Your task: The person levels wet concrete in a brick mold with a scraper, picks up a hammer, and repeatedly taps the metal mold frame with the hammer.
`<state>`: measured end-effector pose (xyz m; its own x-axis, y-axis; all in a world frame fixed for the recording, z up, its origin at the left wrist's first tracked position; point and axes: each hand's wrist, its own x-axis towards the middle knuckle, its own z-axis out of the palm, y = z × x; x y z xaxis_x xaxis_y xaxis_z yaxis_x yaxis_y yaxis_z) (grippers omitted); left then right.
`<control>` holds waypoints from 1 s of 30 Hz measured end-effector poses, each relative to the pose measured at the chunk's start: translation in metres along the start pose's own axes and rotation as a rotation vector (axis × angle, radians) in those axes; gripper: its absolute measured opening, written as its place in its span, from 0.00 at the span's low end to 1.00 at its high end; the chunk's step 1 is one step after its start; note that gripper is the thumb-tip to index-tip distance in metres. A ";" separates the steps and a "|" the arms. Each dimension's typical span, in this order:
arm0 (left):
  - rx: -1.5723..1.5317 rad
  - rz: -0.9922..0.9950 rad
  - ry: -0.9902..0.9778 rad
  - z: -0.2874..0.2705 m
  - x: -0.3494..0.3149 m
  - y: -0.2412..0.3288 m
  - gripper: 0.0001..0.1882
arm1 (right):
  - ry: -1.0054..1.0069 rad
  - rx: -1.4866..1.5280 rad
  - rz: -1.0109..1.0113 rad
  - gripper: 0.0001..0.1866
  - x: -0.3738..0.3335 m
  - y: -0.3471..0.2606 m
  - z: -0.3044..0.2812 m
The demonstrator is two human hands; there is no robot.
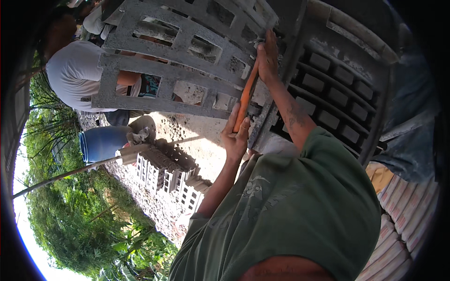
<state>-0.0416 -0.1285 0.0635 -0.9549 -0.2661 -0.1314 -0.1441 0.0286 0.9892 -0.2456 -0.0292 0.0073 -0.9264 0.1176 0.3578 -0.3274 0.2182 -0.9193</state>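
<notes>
An orange wooden-looking bar [246, 99] runs up between my two hands. My left hand [236, 136] is wrapped round its lower end, with the thumb along one side. Against the bar's upper end, my right hand [267, 61] closes, its fingers pointing away from me; part of that grip is hidden. Just left of the bar is a grey, cement-crusted frame [136, 102] with rows of rectangular openings. To the right of my right forearm lies a dark metal mould [370, 154] with rows of grey rectangular pieces [328, 119] between its slots.
Bent over behind the frame is a person in a white shirt [70, 70]. A blue barrel [101, 144] and stacked hollow concrete blocks [164, 173] stand at left. A long pole [65, 179] slants there. Piled sacks [408, 206] lie at lower right.
</notes>
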 end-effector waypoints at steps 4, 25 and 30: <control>0.020 -0.048 0.016 -0.012 -0.031 -0.008 0.29 | -0.064 -0.054 0.036 0.37 -0.041 -0.003 0.005; 0.079 0.117 -0.067 0.020 0.036 -0.003 0.27 | -0.023 0.058 0.071 0.39 0.040 0.025 -0.007; 0.066 0.103 -0.046 0.060 0.088 0.018 0.28 | 0.101 0.192 0.156 0.39 0.100 0.043 -0.024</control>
<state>-0.1439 -0.0936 0.0659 -0.9762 -0.2141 -0.0340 -0.0602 0.1174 0.9913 -0.3480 0.0156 0.0072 -0.9482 0.2333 0.2155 -0.2207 0.0037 -0.9753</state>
